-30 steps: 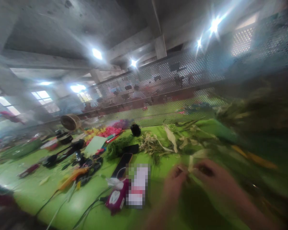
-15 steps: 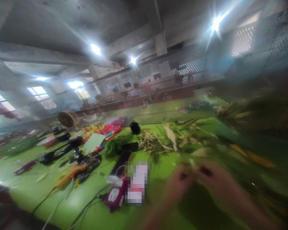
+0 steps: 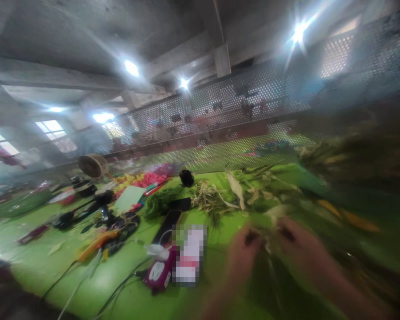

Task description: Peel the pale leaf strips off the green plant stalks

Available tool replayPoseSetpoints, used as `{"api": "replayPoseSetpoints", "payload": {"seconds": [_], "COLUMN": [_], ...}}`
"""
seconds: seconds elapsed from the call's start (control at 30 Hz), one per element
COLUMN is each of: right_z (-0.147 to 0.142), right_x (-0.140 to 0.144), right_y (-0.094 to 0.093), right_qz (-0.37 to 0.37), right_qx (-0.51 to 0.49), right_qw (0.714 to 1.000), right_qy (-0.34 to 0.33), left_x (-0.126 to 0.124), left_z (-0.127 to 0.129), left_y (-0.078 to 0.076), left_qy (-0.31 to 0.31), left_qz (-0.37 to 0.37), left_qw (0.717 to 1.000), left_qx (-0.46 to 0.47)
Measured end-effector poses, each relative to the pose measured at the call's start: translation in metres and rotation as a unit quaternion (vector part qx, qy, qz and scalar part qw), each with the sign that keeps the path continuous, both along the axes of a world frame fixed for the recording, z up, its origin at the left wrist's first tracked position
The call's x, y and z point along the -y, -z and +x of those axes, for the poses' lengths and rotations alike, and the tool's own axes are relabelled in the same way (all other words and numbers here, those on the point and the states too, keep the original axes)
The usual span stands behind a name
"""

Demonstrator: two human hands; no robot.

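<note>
My left hand [image 3: 246, 246] and my right hand [image 3: 295, 242] are close together at the lower right, a small gap apart, both somewhat blurred. Fingers on both are curled in a pinch. A thin pale strip [image 3: 268, 245], which looks like dried corn husk, runs between them and trails downward; its ends are hidden or smeared. Just behind the hands lies a broad pale corn husk [image 3: 280, 210]. Farther back are a long dried husk [image 3: 235, 189] and a heap of shredded husk [image 3: 208, 198].
A purple tissue pack [image 3: 159, 273], a phone [image 3: 168, 226] and an orange glue gun [image 3: 96, 245] with cables lie on the green table [image 3: 120, 284] to the left. Green fibre [image 3: 162, 200] and a black ball [image 3: 186, 178] sit behind. A perforated partition [image 3: 226, 129] borders the table.
My hands have moved slightly apart, the left one going left. The pale piece between them has shifted lower and shows as a thin strip.
</note>
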State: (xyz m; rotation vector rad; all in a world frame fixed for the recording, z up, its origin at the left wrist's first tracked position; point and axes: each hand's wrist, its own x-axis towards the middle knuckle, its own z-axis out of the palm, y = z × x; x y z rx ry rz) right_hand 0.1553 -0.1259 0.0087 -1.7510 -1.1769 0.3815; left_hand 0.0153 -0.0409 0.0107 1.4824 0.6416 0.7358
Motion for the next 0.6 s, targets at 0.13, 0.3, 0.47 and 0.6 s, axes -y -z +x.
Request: {"api": "replayPoseSetpoints", "payload": {"seconds": [0.13, 0.3, 0.47, 0.6], "right_z": [0.003, 0.007, 0.003, -0.002], "right_x": [0.0, -0.001, -0.001, 0.0], "right_y": [0.0, -0.003, -0.008, -0.016], "right_qz": [0.012, 0.036, 0.062, 0.072], "right_qx": [0.01, 0.003, -0.045, -0.104], "right_qw": [1.0, 0.999, 0.997, 0.991], "right_qy": [0.015, 0.016, 0.019, 0.032], "left_x": [0.003, 0.004, 0.006, 0.008], "left_z": [-0.001, -0.003, -0.003, -0.003], "left_y": [0.001, 0.002, 0.0, -0.001], "left_qy": [0.022, 0.066, 0.087, 0.108], "left_qz": [-0.072, -0.126, -0.13, -0.121], "left_qw": [0.997, 0.99, 0.988, 0.987], "left_qx": [0.004, -0.022, -0.012, 0.007]}}
